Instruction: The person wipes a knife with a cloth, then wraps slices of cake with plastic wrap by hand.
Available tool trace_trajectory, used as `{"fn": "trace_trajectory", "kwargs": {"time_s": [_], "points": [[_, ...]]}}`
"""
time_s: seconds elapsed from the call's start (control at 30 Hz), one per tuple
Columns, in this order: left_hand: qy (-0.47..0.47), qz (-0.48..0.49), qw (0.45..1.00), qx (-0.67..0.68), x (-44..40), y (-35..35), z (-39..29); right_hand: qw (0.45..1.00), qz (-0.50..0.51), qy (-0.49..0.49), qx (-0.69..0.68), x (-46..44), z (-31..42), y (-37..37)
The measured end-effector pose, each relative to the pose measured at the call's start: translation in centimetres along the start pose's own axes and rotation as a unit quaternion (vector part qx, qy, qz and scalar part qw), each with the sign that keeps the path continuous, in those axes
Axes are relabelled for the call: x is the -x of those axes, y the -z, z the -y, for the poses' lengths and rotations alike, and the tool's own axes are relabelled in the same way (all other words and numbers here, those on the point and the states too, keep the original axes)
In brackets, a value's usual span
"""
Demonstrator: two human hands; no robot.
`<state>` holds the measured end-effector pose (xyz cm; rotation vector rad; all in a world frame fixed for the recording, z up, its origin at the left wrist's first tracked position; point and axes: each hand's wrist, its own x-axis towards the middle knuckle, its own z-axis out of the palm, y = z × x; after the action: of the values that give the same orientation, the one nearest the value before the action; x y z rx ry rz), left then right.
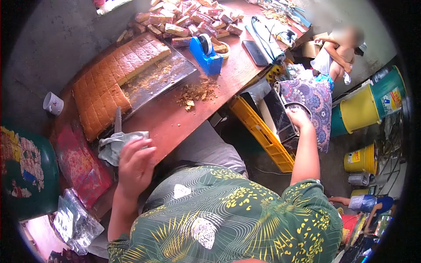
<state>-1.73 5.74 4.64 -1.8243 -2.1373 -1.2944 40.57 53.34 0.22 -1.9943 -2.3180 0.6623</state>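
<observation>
Over a crumpled grey-green cloth (115, 148), my left hand (137, 164) is raised, its fingers loosely bent and apart with nothing in them. A knife (118, 120) lies with its blade out of the cloth, against the corner of a large brown cake (100, 94) scored into rectangles. The cake covers part of a dark metal tray (177, 68) strewn with crumbs. My right hand (299, 118) is out to the right with its fingers closed at a black loop beside a black-framed object; what it grips is unclear.
Wrapped bars (201, 17), a blue tape dispenser (206, 56), a phone (255, 52) and crumbs (193, 94) are on the red table (175, 120). A yellow crate (263, 133), patterned cushion (313, 103) and buckets (359, 109) stand right. Two other people are at the right.
</observation>
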Motion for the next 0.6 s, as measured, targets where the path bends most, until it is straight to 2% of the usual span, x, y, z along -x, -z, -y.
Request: {"fn": "trace_trajectory", "kwargs": {"time_s": [0.03, 0.2, 0.3, 0.33, 0.43, 0.5, 0.53, 0.57, 0.6], "points": [[0.010, -0.021, 1.000, -0.013, 0.9, 0.6, 0.7, 0.999, 0.015, -0.028, 0.000, 1.9, 1.4, 0.2], [0.055, -0.092, 0.991, -0.085, 4.5, 2.3, 2.9, 0.987, -0.061, 0.039, 0.145, 3.5, 2.4, -1.5], [0.047, -0.086, 0.991, -0.093, 6.3, 2.4, 4.2, 0.986, -0.105, -0.012, 0.132, 3.4, 2.9, -3.8], [0.044, -0.084, 0.991, -0.097, 6.5, 2.4, 4.4, 0.990, -0.086, -0.019, 0.111, 3.5, 3.0, -3.7], [0.043, -0.087, 0.990, -0.105, 6.9, 2.5, 4.5, 0.989, -0.122, 0.013, 0.086, 5.0, 4.2, -2.0], [0.055, -0.092, 0.989, -0.101, 6.9, 2.5, 4.5, 0.980, -0.179, 0.091, 0.011, 2.1, 0.2, -1.3], [0.049, -0.093, 0.989, -0.103, 6.9, 2.4, 4.7, 0.973, -0.208, 0.092, -0.034, 2.6, 0.6, 0.6], [0.050, -0.088, 0.989, -0.109, 6.9, 2.4, 4.6, 0.981, -0.186, 0.049, -0.036, 3.0, 0.8, 3.4], [0.052, -0.083, 0.989, -0.115, 6.8, 2.4, 4.5, 0.961, -0.264, 0.070, -0.034, 0.0, -2.8, 4.1]]}}
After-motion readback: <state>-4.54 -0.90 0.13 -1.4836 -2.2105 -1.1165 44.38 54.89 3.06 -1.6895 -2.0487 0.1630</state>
